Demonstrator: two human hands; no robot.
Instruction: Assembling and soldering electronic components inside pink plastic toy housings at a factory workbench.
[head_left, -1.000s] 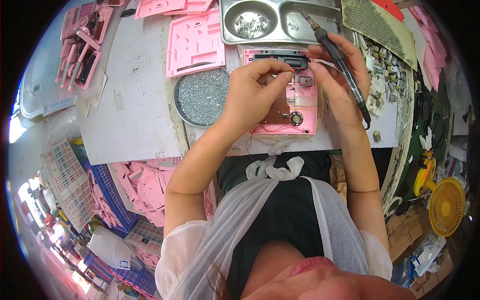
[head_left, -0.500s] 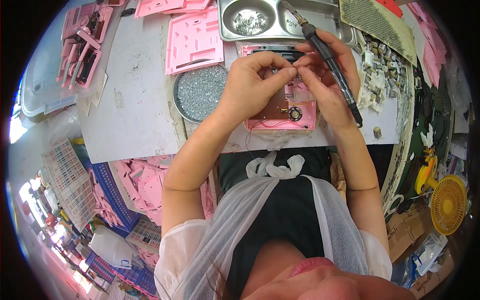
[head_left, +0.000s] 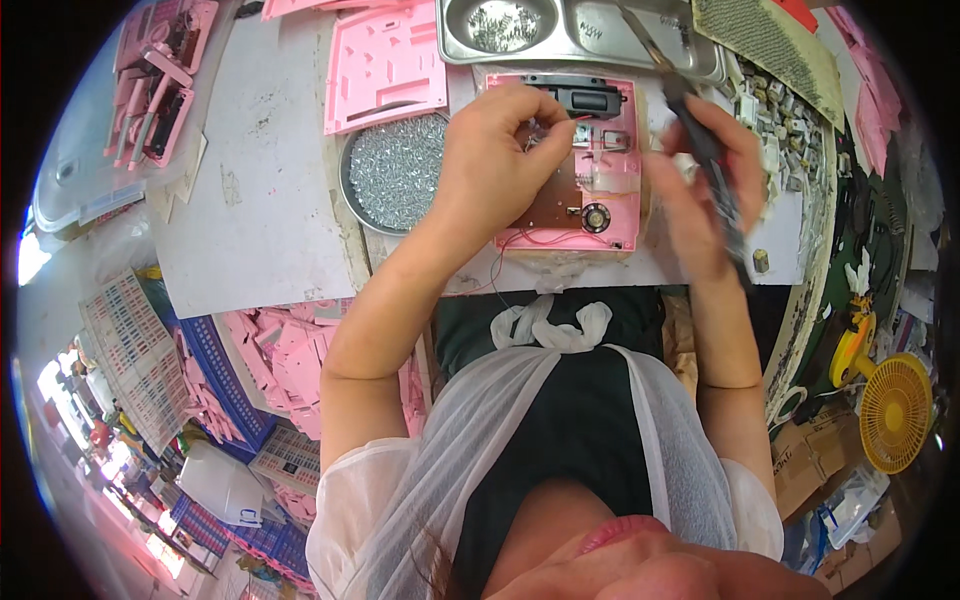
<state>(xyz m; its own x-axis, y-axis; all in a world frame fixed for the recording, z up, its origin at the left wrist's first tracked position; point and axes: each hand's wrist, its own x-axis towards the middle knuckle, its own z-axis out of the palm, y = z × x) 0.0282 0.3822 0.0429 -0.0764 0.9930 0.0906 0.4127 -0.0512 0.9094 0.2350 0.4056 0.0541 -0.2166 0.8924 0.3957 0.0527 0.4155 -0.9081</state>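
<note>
A pink plastic housing (head_left: pixel 625 215) lies in front of me, with a black part (head_left: pixel 590 100) along its far side, a brown board (head_left: pixel 552 208) and a small round speaker-like part (head_left: pixel 596 217) with red wires. Over its left half is my left hand (head_left: pixel 505 150), thumb and forefinger pinched together. A thin red wire end (head_left: pixel 583 118) shows at those fingertips. To the right of the housing, my right hand (head_left: pixel 715 185) is blurred by motion. It holds a black-handled tool with a long metal shaft (head_left: pixel 707 150), its shaft pointing away from me; I cannot tell its exact kind.
Left of the housing stands a round pan of small screws (head_left: pixel 395 172); a pink panel (head_left: pixel 385 65) lies behind it. At the back is a metal compartment tray (head_left: pixel 555 55) with small springs. Small metal parts (head_left: pixel 775 130) are heaped right. A yellow fan (head_left: pixel 895 412) stands lower right.
My right hand has moved right, away from the left hand, and the tool has swung with it. The left fingers stay pinched. More of the housing now shows between the hands.
</note>
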